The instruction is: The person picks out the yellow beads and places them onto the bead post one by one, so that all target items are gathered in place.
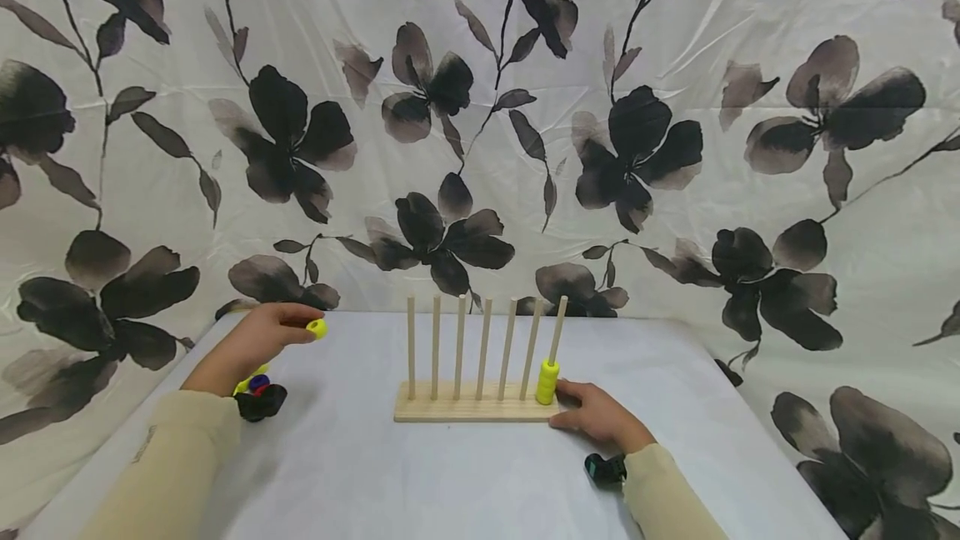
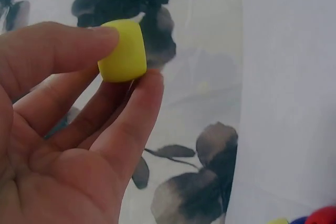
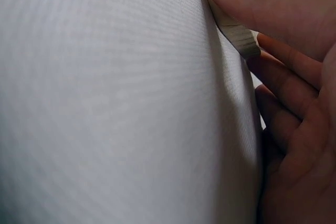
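My left hand (image 1: 272, 333) pinches a yellow bead (image 1: 318, 328) between thumb and fingers, raised above the left side of the table; the bead's rounded side (image 2: 126, 51) shows in the left wrist view. A wooden peg stand (image 1: 472, 416) with several upright pegs is at mid-table. Several yellow beads (image 1: 547, 382) are stacked on its rightmost peg, and the other pegs are bare. With thumb in front and fingers behind, my right hand (image 1: 596, 413) grips the right end of the stand's base (image 3: 244, 40).
Below the left forearm lie more beads, among them a blue bead (image 1: 258, 382) and a red bead (image 2: 323, 217), partly hidden by the arm and the black wrist camera (image 1: 262, 403). A white cloth covers the table (image 1: 420, 482). Behind hangs a floral curtain (image 1: 540, 182).
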Demonstrator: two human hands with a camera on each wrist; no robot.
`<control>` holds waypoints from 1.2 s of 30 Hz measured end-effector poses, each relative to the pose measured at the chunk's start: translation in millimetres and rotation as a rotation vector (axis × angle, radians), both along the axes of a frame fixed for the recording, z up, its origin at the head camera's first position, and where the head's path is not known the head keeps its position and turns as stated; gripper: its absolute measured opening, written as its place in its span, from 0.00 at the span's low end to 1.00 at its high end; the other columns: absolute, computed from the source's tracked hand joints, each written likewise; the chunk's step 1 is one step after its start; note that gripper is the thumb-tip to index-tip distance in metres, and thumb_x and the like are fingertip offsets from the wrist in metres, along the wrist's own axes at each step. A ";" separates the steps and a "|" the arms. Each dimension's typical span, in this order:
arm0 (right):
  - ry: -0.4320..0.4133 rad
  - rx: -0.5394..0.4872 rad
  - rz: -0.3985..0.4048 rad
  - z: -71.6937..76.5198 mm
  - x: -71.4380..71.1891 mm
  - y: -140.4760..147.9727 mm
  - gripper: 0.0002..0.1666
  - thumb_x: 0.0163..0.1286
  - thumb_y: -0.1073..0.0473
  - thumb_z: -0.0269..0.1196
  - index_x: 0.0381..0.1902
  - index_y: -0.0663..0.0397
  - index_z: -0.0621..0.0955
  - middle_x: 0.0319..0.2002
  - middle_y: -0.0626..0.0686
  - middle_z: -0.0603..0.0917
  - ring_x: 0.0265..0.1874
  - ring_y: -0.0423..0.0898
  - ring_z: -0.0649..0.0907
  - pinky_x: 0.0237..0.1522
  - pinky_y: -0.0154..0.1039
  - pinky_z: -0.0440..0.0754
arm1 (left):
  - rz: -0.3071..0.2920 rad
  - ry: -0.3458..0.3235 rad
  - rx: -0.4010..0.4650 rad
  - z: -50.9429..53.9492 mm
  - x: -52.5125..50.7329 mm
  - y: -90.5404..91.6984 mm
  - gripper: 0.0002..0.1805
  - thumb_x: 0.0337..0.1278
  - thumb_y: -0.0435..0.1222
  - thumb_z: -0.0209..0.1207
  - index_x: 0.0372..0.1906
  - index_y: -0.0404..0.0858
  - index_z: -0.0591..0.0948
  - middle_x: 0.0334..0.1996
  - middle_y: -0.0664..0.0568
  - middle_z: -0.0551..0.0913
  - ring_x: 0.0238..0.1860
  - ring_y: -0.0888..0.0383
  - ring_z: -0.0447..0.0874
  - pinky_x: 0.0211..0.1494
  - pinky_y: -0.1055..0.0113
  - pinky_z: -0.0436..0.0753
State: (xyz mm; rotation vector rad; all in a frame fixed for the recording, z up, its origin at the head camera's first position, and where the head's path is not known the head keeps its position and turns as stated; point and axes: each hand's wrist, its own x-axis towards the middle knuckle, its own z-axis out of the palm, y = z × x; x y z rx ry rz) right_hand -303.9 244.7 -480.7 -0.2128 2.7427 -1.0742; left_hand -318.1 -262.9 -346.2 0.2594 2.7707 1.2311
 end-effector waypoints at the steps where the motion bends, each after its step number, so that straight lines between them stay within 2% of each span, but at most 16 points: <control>1: -0.003 -0.002 0.000 -0.2 -0.4 0.3 0.46 0.53 0.43 0.73 0.69 0.47 0.71 0.70 0.55 0.70 0.71 0.60 0.64 0.69 0.64 0.60 | -0.011 0.003 0.005 1.1 -0.6 2.0 0.29 0.64 0.42 0.59 0.67 0.33 0.70 0.63 0.35 0.72 0.62 0.39 0.72 0.65 0.37 0.69; 8: 0.001 -0.020 0.010 -1.5 -2.9 0.9 0.47 0.52 0.42 0.73 0.68 0.47 0.71 0.70 0.56 0.70 0.71 0.61 0.65 0.69 0.64 0.60 | -0.060 0.005 0.059 8.9 -4.8 15.7 0.29 0.63 0.38 0.59 0.67 0.33 0.70 0.65 0.36 0.70 0.61 0.43 0.74 0.67 0.40 0.69; 13: -0.002 -0.014 -0.001 -1.6 -3.0 0.1 0.47 0.52 0.42 0.73 0.69 0.46 0.71 0.70 0.54 0.70 0.71 0.60 0.64 0.69 0.64 0.60 | -0.079 0.036 0.059 16.2 -5.9 23.5 0.29 0.62 0.37 0.60 0.66 0.33 0.71 0.67 0.37 0.68 0.61 0.43 0.74 0.66 0.44 0.71; 18: -0.002 0.000 -0.016 0.0 -1.0 1.0 0.46 0.53 0.43 0.73 0.69 0.47 0.71 0.70 0.55 0.70 0.71 0.60 0.65 0.70 0.63 0.59 | -0.102 0.029 0.055 22.0 -4.0 31.2 0.29 0.61 0.39 0.61 0.66 0.34 0.72 0.63 0.39 0.73 0.60 0.45 0.75 0.66 0.46 0.72; 26: -0.008 -0.010 -0.008 0.3 0.1 -1.2 0.46 0.52 0.43 0.73 0.68 0.46 0.72 0.70 0.55 0.70 0.71 0.61 0.65 0.69 0.65 0.60 | -0.117 0.069 0.032 28.1 -0.1 44.1 0.26 0.63 0.38 0.59 0.64 0.34 0.73 0.60 0.38 0.76 0.59 0.45 0.77 0.65 0.45 0.74; 36: -0.006 -0.002 -0.016 1.0 -0.6 -0.1 0.46 0.53 0.43 0.73 0.69 0.47 0.71 0.70 0.55 0.69 0.71 0.61 0.64 0.69 0.64 0.59 | -0.147 0.099 0.086 42.0 -2.4 67.4 0.25 0.62 0.38 0.60 0.63 0.37 0.75 0.60 0.41 0.78 0.58 0.48 0.78 0.65 0.48 0.75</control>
